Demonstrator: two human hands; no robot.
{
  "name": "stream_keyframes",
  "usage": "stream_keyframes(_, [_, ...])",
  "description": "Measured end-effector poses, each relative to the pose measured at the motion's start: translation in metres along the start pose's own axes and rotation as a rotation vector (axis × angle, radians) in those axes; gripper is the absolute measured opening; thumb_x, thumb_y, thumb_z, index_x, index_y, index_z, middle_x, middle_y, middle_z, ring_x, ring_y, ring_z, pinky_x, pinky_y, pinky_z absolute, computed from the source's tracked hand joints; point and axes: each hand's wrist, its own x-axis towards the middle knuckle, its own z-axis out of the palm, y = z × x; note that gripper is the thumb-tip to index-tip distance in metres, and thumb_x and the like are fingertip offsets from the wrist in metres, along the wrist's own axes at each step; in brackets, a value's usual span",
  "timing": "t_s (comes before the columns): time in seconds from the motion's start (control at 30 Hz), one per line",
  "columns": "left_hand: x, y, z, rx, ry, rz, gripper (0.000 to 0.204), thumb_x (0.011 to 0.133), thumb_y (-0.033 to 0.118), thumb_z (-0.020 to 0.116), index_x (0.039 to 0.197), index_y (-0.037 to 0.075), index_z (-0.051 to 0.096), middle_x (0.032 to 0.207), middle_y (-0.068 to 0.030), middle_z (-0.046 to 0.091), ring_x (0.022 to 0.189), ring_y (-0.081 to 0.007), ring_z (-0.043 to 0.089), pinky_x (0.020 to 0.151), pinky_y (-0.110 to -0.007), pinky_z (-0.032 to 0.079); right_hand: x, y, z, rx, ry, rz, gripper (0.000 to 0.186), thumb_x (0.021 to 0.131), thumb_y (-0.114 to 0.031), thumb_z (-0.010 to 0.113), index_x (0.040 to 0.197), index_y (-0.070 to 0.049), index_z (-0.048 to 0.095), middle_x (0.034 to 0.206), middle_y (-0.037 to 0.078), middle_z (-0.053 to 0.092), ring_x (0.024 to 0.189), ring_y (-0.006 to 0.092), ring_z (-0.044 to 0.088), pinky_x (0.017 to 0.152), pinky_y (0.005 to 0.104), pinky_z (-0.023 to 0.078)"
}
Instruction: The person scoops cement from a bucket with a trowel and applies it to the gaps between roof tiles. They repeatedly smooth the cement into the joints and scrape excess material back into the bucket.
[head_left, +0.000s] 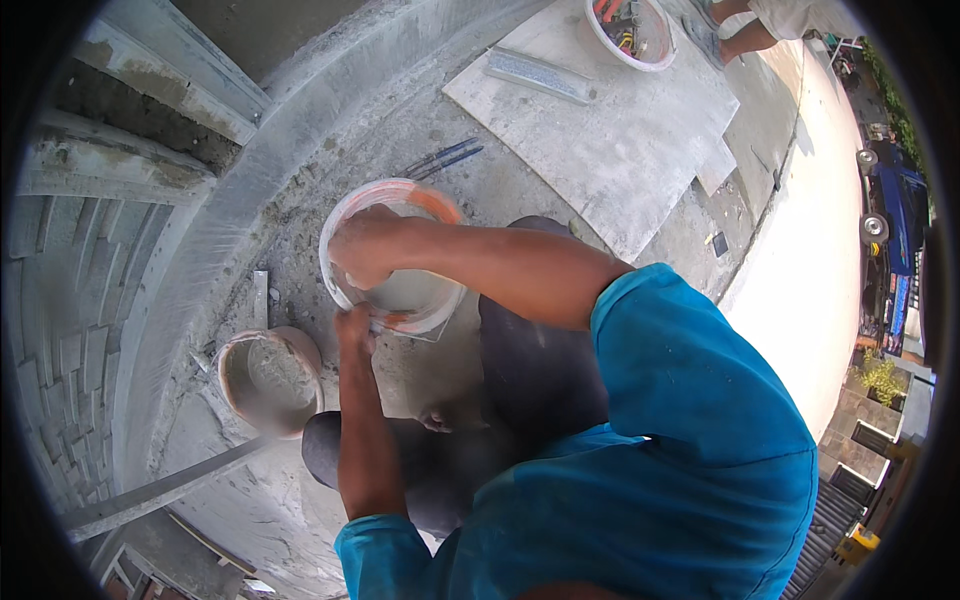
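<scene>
The round whitish plastic bucket with orange smears [428, 322] sits on the grey, dusty ground in front of the person's dark-trousered knees [545, 350]; the bare right hand [365, 247] is at its far-left side, knuckles uppermost over the opening, with the fingers bent down and mostly hidden — whether they hold anything I cannot tell; the bare left hand [353, 325] is at the near-left edge, its fingers curled narrowly onto the rim, so the bucket lies just to the right of them; its mouth faces up toward the head, a near circle with no long side, and its upright axis is seen almost end-on, though any slight tilt cannot be judged; inside shows a smooth grey surface. A smaller round bucket with a grey-crusted inside [308, 350] stands near the left forearm, mouth up; two slim dark-blue tools [445, 158] lie just beyond the larger bucket — their length slanting from lower left to upper right; farther off, a long grey metal strip [540, 76] rests on a pale flat board [640, 150].
</scene>
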Motion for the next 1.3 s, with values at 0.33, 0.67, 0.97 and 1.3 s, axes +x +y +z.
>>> stream_keyframes(0.33, [0.074, 0.02, -0.039, 0.502, -0.139, 0.089, 0.023, 0.065, 0.011, 0.062, 0.079, -0.007, 0.062, 0.073, -0.0102, 0.056, 0.063, -0.0232, 0.055, 0.05, -0.041, 0.039, -0.161, -0.02, -0.016, 0.246, 0.148, 0.322, 0.018, 0.09, -0.024, 0.064, 0.098, -0.007, 0.064, 0.081, 0.015, 0.068, 0.083, 0.0353, 0.067, 0.075, 0.0475, 0.05])
stream_keyframes(0.67, [0.062, 0.025, -0.021, 0.482, -0.222, 0.116, 0.038, 0.074, 0.011, 0.063, 0.106, -0.008, 0.065, 0.091, -0.0149, 0.067, 0.077, -0.0249, 0.063, 0.065, -0.04, 0.048, -0.171, 0.092, 0.031, -0.208, -0.179, 0.524, 0.026, 0.089, -0.02, 0.063, 0.112, -0.009, 0.065, 0.106, 0.015, 0.068, 0.103, 0.0346, 0.067, 0.083, 0.0491, 0.054])
stream_keyframes(0.97, [0.021, 0.047, -0.016, 0.646, -0.13, 0.334, 0.051, 0.082, 0.006, 0.065, 0.131, -0.003, 0.056, 0.116, -0.0191, 0.067, 0.104, -0.0282, 0.064, 0.094, -0.036, 0.046, -0.039, 0.258, 0.127, -0.141, 0.385, 0.604, 0.046, 0.087, -0.009, 0.059, 0.133, -0.015, 0.056, 0.129, 0.013, 0.058, 0.128, 0.0307, 0.052, 0.094, 0.0472, 0.052])
stream_keyframes(1.3, [0.011, 0.064, -0.011, 0.975, -0.044, 0.322, 0.045, 0.089, 0.012, 0.064, 0.131, -0.003, 0.057, 0.116, -0.0189, 0.067, 0.107, -0.0289, 0.064, 0.095, -0.039, 0.046, -0.031, 0.302, 0.131, -0.477, 0.272, 0.309, 0.031, 0.092, -0.015, 0.054, 0.122, -0.01, 0.06, 0.102, 0.015, 0.069, 0.096, 0.0298, 0.068, 0.089, 0.0503, 0.048])
